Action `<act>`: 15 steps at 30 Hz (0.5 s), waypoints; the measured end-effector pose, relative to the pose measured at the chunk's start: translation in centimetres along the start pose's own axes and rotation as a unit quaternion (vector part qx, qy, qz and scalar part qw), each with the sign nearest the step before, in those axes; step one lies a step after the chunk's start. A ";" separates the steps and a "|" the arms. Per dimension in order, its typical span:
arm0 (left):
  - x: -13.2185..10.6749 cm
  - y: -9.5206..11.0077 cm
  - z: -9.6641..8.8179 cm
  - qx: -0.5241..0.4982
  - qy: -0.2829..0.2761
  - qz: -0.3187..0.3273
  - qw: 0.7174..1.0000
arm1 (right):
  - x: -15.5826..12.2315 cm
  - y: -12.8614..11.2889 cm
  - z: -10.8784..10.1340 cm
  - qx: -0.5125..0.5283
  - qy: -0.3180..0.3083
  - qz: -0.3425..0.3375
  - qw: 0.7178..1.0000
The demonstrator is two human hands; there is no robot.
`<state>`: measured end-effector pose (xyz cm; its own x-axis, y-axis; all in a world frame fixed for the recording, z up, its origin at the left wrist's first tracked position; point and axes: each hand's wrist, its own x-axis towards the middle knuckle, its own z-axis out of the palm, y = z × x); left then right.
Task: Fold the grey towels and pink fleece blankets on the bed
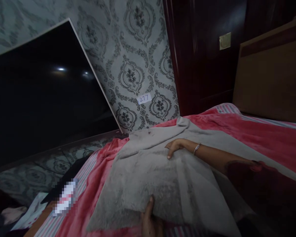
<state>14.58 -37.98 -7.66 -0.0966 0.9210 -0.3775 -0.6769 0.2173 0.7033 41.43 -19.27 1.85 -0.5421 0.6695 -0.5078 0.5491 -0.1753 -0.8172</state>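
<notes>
Left hand [150,220]: thumb laid on top of the grey towel [162,177], near edge pinched, remaining fingers hidden underneath. Right hand [175,146]: fingers together, pressed flat on the towel's far part; bracelet [196,148] at the wrist. Towel spread over the pink blanket [261,135]. Beyond the towel: patterned wall [135,65] with a paper label [144,98]. Left of the towel: dark screen [44,95], leaning.

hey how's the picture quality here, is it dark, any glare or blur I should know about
Head view: dim overall, with the near right corner lost in shadow over the right hand's forearm. Two light glints reflect in the dark TV screen. Wide-angle distortion tilts and bends the walls and wardrobe. A pixelated patch hides something lower left. The grey towel and left hand look slightly soft.
</notes>
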 end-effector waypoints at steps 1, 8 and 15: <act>0.2 -0.1 -0.1 0.004 0.004 0.003 1.000 | 0.1 0.1 0.0 0.001 -0.002 0.002 1.000; 0.2 0.5 0.3 0.039 0.039 0.007 0.998 | -0.3 0.3 0.4 0.021 0.061 -0.023 0.998; -0.3 8.7 5.2 0.094 0.010 0.076 0.993 | -7.4 -2.8 1.6 0.127 0.153 -0.153 0.968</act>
<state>12.50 -34.66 1.75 -0.2020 0.9417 -0.2692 -0.5049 0.1354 0.8525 42.89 -24.85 7.50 -0.4190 0.8942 -0.1577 0.1970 -0.0800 -0.9771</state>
